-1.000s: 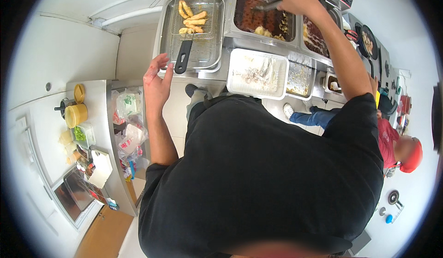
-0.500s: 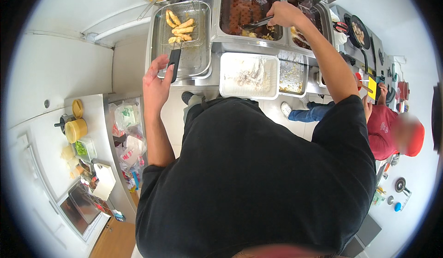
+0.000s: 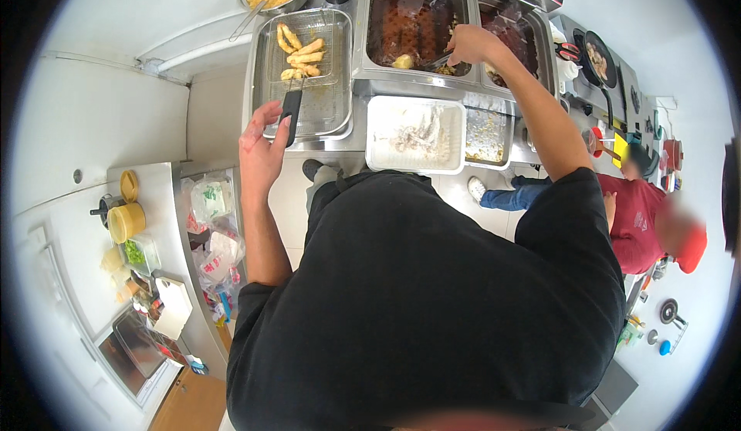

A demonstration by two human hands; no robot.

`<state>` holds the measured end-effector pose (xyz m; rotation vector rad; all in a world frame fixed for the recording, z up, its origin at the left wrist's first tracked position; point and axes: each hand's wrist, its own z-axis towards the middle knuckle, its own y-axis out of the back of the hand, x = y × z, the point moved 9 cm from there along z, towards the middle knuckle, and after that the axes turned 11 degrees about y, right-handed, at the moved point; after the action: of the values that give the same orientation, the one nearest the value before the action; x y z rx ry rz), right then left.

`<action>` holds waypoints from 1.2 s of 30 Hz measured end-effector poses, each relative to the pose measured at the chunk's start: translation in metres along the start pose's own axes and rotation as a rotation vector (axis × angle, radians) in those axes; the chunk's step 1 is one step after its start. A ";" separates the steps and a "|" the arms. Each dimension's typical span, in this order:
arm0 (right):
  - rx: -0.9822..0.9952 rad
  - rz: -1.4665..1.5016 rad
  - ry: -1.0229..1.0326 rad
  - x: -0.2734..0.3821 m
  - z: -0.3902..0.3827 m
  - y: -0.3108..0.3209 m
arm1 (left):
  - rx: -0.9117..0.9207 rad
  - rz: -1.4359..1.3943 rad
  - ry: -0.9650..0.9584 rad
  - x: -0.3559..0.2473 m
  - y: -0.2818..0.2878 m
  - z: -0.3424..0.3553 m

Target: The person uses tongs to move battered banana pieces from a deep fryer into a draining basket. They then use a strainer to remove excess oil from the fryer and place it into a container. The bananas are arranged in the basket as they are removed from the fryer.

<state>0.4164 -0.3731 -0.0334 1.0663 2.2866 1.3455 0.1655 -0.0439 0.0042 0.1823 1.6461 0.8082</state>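
Steel desk (image 3: pixel 351 144), fryer vat (image 3: pixel 386 76). Right hand (image 3: pixel 472 43) over vat's right rim, grip clenching metal utensil (image 3: pixel 441 62). Left hand (image 3: pixel 261 135) left of vat, grip released, beside basket handle (image 3: pixel 292 113).

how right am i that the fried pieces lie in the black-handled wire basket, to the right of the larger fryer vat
Not quite: the head view shows the black-handled wire basket to the left of the larger fryer vat, not the right. The fried pieces do lie in it.
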 end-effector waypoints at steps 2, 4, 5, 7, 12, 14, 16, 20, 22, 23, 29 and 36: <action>-0.037 0.034 -0.043 -0.004 -0.006 0.002 | 0.000 0.004 -0.020 0.001 0.002 -0.001; -0.165 0.034 -0.077 -0.008 -0.017 0.018 | -0.010 0.010 -0.019 0.002 0.005 0.000; -0.242 0.032 -0.083 -0.008 -0.024 0.028 | -0.016 0.010 -0.026 0.001 0.006 0.001; -0.290 0.014 -0.085 -0.003 -0.031 0.037 | -0.022 0.021 -0.021 0.001 0.007 0.001; -0.395 0.019 -0.162 0.003 -0.045 0.054 | -0.012 -0.032 -0.026 -0.002 0.001 0.005; -0.411 -0.015 -0.175 0.008 -0.043 0.065 | -0.024 -0.041 -0.058 -0.004 0.002 0.004; -0.450 -0.032 -0.129 0.020 -0.034 0.083 | -0.023 -0.031 -0.050 -0.003 0.004 0.005; -0.657 -0.143 0.172 0.091 0.005 0.118 | -0.064 0.020 -0.047 -0.003 0.015 0.000; -0.597 -0.060 0.213 0.130 0.047 0.110 | -0.071 0.021 -0.021 -0.002 0.020 -0.001; -0.575 -0.013 0.218 0.149 0.068 0.103 | -0.078 0.019 -0.019 -0.001 0.023 -0.003; -0.404 0.062 0.090 0.178 0.125 0.077 | -0.137 0.000 0.027 0.013 0.035 -0.016; -0.578 -0.038 0.111 0.071 0.006 0.128 | -0.139 -0.002 0.063 0.021 0.028 -0.023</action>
<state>0.4291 -0.2806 0.0793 0.7605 1.7828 1.9196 0.1305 -0.0205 0.0041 0.0576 1.6418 0.9313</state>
